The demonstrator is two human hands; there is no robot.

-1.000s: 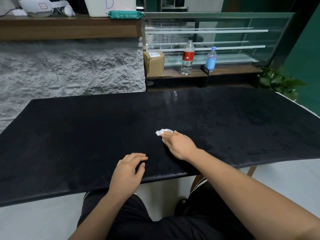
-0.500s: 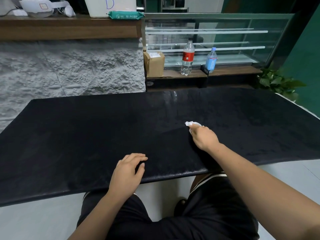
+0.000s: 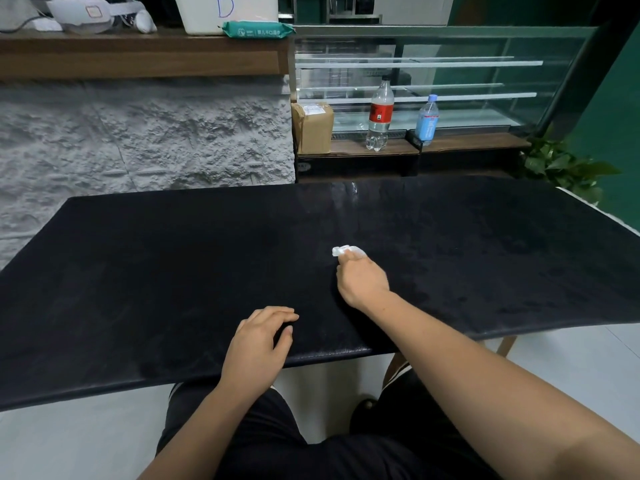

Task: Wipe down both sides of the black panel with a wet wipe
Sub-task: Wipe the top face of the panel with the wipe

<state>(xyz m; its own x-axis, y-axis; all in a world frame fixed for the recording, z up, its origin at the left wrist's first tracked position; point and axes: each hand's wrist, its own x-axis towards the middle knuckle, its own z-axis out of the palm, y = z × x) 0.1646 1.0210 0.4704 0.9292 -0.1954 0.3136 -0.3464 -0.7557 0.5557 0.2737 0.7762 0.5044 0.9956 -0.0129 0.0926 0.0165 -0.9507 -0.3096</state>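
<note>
Head view: the black panel [image 3: 173, 271] lies flat across the person's front, its near edge overhanging their lap. The right hand [image 3: 362, 280] is curled around a bunched white wet wipe [image 3: 343, 251] and presses it onto the panel's upper face, a little right of centre; the wipe shows just past the fingertips. The left hand [image 3: 258, 341] grasps nothing. It rests on the panel near the front edge with fingers loosely bent, most likely to keep the sheet from sliding under the wiping strokes. Faint streaks show on the right half. In my judgement the upper face is still in progress and the underside is not yet reached.

Containers: a green wipe pack [image 3: 256, 30] lies on the wooden shelf [image 3: 138, 60], beside a white tub [image 3: 225, 12]; the tub's contents are not visible. A taped cardboard box [image 3: 313, 126] is closed. A red-labelled bottle [image 3: 379, 116] and a blue bottle [image 3: 427, 119] stand capped on the ledge of a glass display case [image 3: 450, 74]; their fill levels cannot be read.
</note>
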